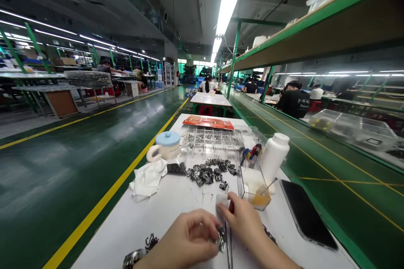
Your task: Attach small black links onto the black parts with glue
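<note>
My left hand (189,237), with a watch at its wrist, is closed, thumb and fingers curled around a small black-and-silver metal part (221,239). My right hand (244,216) is closed too, thumb and forefinger bent together beside a small whitish translucent piece (221,201) on the table; what lies between the fingertips is unclear. Between the hands, thin metal tweezers (229,246) point away from me. Ahead of them is a loose heap of small black metal parts (205,174). More black parts (151,241) lie beside my left wrist, and a few are partly hidden behind my right forearm.
A clear compartment tray (208,141) holds small parts, with an orange packet (208,122) behind. At left are a lidded mug (168,151) and white tissue (148,178). At right stand a white bottle (275,155), a clear box (252,183) and a phone (307,214).
</note>
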Demonstrator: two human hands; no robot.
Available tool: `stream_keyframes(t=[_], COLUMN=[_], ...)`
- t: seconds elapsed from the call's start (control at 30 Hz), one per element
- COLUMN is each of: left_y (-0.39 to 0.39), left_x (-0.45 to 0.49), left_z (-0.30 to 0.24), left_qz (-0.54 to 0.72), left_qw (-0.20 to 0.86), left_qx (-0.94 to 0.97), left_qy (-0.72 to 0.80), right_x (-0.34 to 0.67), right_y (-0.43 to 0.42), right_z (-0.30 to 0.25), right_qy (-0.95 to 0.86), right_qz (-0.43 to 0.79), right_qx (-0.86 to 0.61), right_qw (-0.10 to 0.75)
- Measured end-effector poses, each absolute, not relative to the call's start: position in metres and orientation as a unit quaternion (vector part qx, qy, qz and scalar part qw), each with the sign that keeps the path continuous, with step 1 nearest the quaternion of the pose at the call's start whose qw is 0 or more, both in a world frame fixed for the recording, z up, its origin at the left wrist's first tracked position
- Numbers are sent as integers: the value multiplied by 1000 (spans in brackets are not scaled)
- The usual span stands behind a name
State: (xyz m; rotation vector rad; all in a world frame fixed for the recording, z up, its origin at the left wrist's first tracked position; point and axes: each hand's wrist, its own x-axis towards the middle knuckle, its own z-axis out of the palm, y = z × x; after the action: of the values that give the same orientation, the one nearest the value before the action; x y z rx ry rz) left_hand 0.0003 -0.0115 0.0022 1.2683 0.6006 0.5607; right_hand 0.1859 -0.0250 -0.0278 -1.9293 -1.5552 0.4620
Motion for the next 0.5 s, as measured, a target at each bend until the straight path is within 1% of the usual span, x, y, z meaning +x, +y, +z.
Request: stream_keyframes(t=[0.13,0.23,0.33,0.4,0.5], left_y=[-14,-20,-29,-34,-40], left_x=[-4,-4,1,6,12], left_z=[2,14,28,33,28], left_qz=[246,270,278,275,286], left_qw=[703,653,607,581,572], left_qx=[598,639,659,668,665], left_qy=[298,305,346,374,386], right_x=[186,186,188,193,203], right_y=[-30,-40,-51,-54,-55], right_z=[-19,-8,1,5,7], right_qy=[-555,-497,-412,-350,-267], right_qz=[251,365,467,497,500], right_qx=[-664,-595,-529,-500,-472], right_qw=[434,516,576,617,675])
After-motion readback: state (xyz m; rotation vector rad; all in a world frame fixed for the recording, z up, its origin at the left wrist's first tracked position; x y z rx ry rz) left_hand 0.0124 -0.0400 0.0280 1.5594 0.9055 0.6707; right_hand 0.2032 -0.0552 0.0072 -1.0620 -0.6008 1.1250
